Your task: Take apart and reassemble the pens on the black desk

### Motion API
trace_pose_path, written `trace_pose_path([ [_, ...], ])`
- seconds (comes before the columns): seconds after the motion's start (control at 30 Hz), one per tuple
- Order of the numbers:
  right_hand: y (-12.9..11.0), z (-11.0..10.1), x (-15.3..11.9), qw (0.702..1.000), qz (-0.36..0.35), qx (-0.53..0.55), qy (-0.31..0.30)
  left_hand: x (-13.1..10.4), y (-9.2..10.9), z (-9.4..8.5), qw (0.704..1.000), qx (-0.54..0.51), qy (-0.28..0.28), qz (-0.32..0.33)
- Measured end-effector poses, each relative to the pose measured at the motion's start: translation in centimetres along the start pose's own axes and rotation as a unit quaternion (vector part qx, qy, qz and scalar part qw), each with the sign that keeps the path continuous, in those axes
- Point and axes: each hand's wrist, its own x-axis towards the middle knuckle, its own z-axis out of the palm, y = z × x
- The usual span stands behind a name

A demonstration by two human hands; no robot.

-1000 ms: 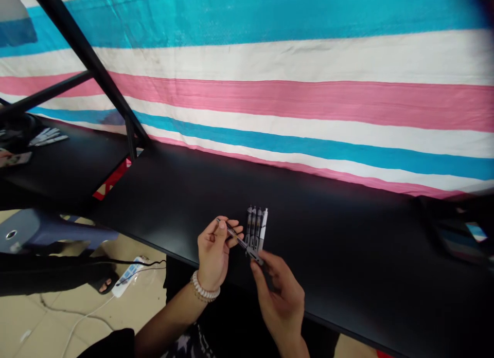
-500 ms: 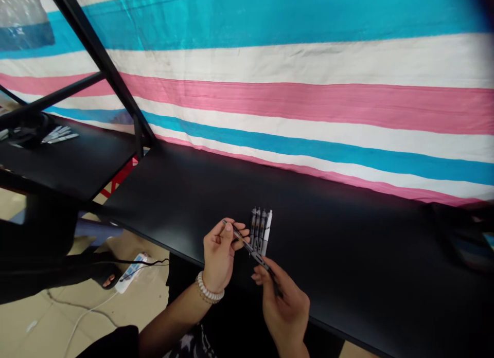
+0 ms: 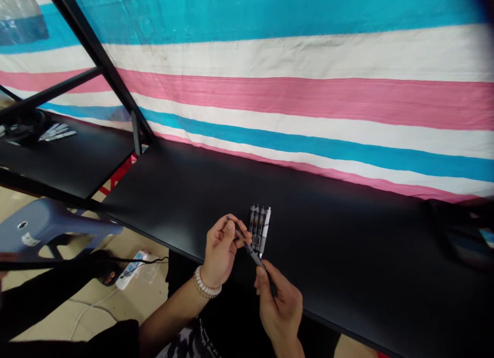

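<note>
Between my two hands, a slim dark pen [image 3: 253,255] is held at a slant above the front edge of the black table [image 3: 332,234]. My left hand [image 3: 222,245] pinches its upper-left end between thumb and fingers. Around its lower-right end, my right hand [image 3: 281,301] is closed, hiding that tip. Just beyond the held pen lies a row of several pens on the table: dark ones [image 3: 255,221] on the left and a white pen [image 3: 266,225] on the right. Their near ends are partly covered by my left fingers and the held pen.
A black metal frame [image 3: 98,59] rises at the left. Behind the table hangs a striped sheet [image 3: 270,98]. More pens [image 3: 57,132] lie on the neighbouring table. A blue stool [image 3: 42,221], a power strip [image 3: 130,271] and a person's dark-clothed leg [image 3: 50,291] are at lower left.
The pen has been turned a little about its length, and my right hand has shifted slightly left with it. At lower left, the other person's leg has moved, uncovering the blue stool.
</note>
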Motion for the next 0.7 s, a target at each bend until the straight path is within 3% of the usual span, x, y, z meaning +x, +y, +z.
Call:
trace_pose_path([
  [0.3, -0.2, 0.0, -0.7, 0.999, 0.028, 0.024, -0.025, 0.0, 0.4, 0.5, 0.999, -0.026, -0.030, -0.026],
  [0.7, -0.8, 0.1, -0.7, 0.997, 0.043, 0.056, -0.002, 0.0, 0.3, 0.8, 0.998, -0.022, -0.030, -0.045],
])
